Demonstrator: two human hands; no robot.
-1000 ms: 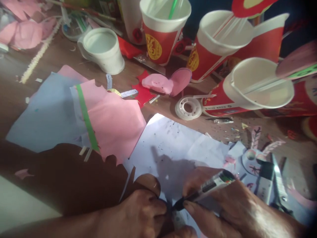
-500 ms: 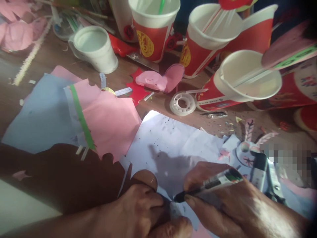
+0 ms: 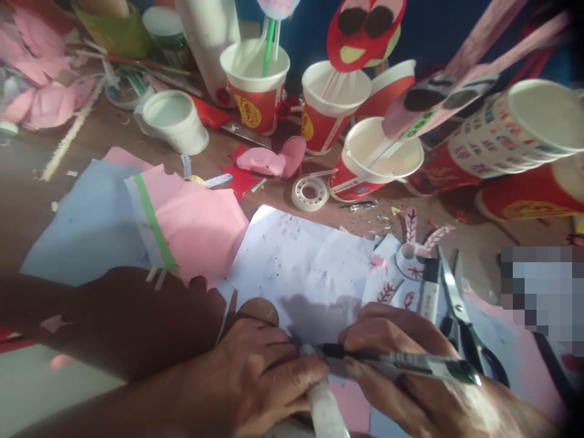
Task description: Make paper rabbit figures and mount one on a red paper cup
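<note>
Head view, lower centre, showed your left hand (image 3: 269, 371) pinching a slim white piece (image 3: 327, 410) under its thumb, presumably to steady it, while your right hand's (image 3: 406, 334) thumb and fingers pinched a marker (image 3: 401, 363) (tip near your left thumb), apparently for control.

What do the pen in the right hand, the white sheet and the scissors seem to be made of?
Pen: probably plastic, fairly glossy, since its pale barrel looks smooth and catches light.
White sheet: looks like paper, matte, with soft creases.
Scissors: the blades look like polished metal, given their silvery shine; the dark handles are likely plastic, though that is less certain.
</note>
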